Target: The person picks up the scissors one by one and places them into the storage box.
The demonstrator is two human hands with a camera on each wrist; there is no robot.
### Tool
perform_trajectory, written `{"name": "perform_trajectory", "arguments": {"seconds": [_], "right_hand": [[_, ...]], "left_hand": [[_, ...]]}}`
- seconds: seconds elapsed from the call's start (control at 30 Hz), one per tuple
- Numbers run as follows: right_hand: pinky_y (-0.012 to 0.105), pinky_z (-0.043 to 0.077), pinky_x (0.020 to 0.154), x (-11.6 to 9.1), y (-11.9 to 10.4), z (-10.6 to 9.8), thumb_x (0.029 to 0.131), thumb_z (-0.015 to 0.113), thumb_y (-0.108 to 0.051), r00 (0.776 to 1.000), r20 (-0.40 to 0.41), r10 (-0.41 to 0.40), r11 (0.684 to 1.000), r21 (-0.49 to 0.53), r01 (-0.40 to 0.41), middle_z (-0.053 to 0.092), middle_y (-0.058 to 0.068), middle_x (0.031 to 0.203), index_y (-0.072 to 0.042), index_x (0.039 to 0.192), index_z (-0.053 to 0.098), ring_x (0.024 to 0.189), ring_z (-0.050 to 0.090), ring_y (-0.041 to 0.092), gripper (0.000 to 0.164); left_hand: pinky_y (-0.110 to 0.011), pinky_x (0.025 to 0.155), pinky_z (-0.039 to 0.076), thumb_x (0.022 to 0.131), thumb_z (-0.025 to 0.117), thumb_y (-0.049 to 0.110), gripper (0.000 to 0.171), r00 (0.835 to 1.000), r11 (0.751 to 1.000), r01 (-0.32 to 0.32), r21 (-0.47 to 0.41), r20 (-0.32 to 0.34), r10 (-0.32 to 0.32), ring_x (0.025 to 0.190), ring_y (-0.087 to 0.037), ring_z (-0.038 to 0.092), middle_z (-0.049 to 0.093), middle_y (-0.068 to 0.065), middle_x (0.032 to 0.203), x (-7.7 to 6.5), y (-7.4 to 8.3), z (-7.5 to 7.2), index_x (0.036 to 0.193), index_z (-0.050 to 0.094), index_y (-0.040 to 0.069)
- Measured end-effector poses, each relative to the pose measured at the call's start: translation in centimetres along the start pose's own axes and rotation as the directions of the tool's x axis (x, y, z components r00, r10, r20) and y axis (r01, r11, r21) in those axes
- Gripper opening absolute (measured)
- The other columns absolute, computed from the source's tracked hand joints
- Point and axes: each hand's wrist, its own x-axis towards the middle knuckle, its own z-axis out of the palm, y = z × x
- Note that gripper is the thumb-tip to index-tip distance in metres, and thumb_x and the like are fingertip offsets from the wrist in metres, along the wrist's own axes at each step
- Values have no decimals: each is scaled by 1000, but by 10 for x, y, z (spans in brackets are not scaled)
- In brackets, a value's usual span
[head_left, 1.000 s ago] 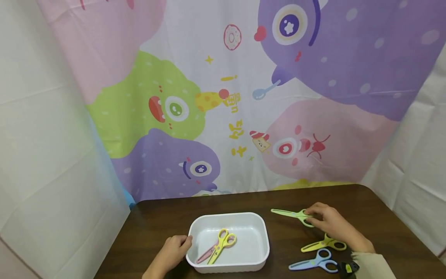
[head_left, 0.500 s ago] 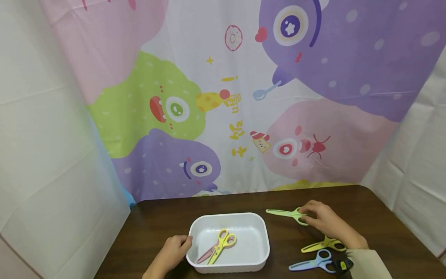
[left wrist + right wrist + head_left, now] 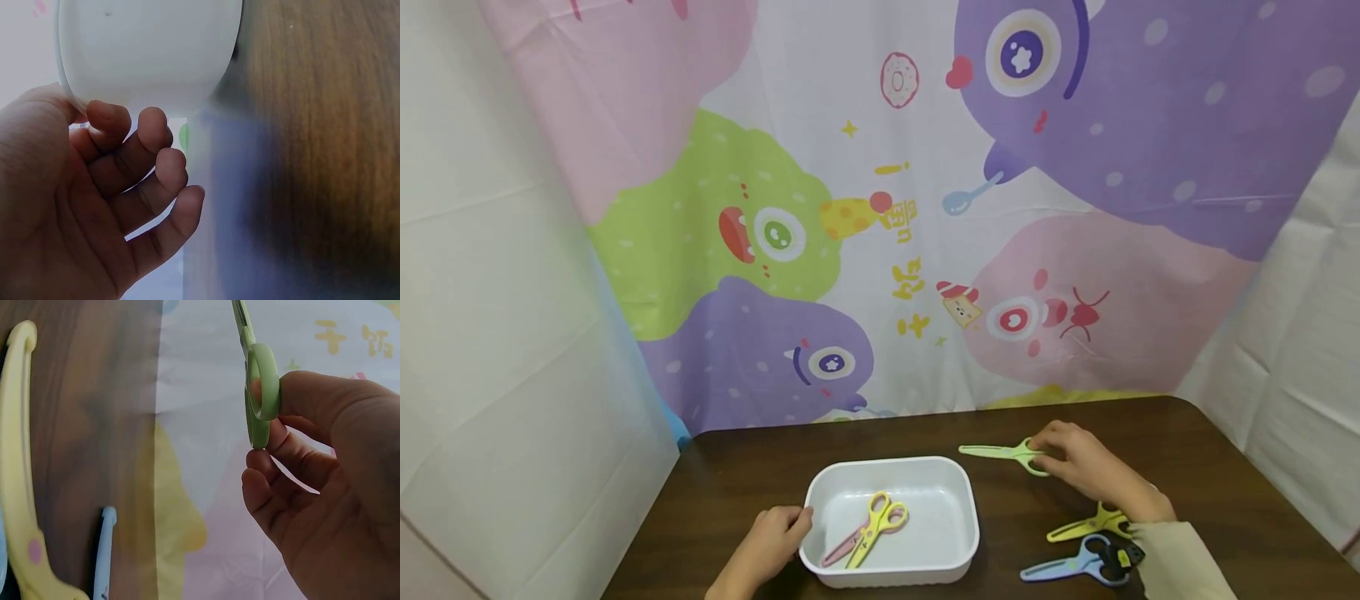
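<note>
At the back right of the table, the thumb and fingers of my right hand (image 3: 1086, 468) pinch a pair of light green scissors (image 3: 1000, 452) by the handle loops. Its blades point left. In the right wrist view the green handle (image 3: 267, 381) sits between thumb and fingers, above the tabletop. My left hand (image 3: 767, 542) grips the left rim of a white plastic tray (image 3: 973, 517) with thumb and forefinger; the other fingers curl loosely below it in the left wrist view. Inside the tray, yellow scissors (image 3: 874, 529) lie across pink scissors (image 3: 844, 546).
Yellow scissors (image 3: 1078, 528) and blue scissors (image 3: 1060, 569) lie right of the tray, partly hidden by the right wrist's black camera (image 3: 1127, 561) and sleeve. The dark wooden table (image 3: 752, 467) ends at a cartoon-printed curtain (image 3: 917, 250).
My right hand has carried the green scissors to the left and slightly toward the back of the table. The left hand and tray have stayed in place.
</note>
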Motion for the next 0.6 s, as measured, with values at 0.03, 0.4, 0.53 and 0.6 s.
{"name": "perform_trajectory", "arguments": {"seconds": [0.03,0.4,0.53,0.6], "right_hand": [[34,53,79,2,-1,1,93,76,-16,1000,-7,-6,1000,1,6,68,-3,102,-12,104,77,96,64,20,12],[39,53,83,16,-14,6,90,77,-13,998,-27,-58,998,6,59,68,-3,99,-11,102,78,95,64,22,12],[40,53,84,21,-18,6,91,76,-13,998,3,-63,998,1,63,68,-1,101,-10,104,78,96,64,23,13],[42,53,85,24,-19,7,92,76,-13,998,13,-69,998,-7,69,68,0,101,-10,104,77,97,63,24,13]], "left_hand": [[-23,55,39,103,55,24,37,1000,1000,-1,-4,-1,1,55,-3,45,50,9,59,0,0,0,69,62,12],[-23,55,39,102,57,24,38,1000,1000,11,-9,-12,-12,56,-4,45,49,9,59,-1,1,0,67,60,13],[-23,56,39,102,57,24,37,1000,1000,11,-1,-13,-11,57,-4,44,49,9,59,-1,1,0,67,60,13],[-23,56,39,102,57,24,37,1000,1000,8,-1,-15,-8,57,-4,45,49,9,60,0,0,1,67,61,12]]}}
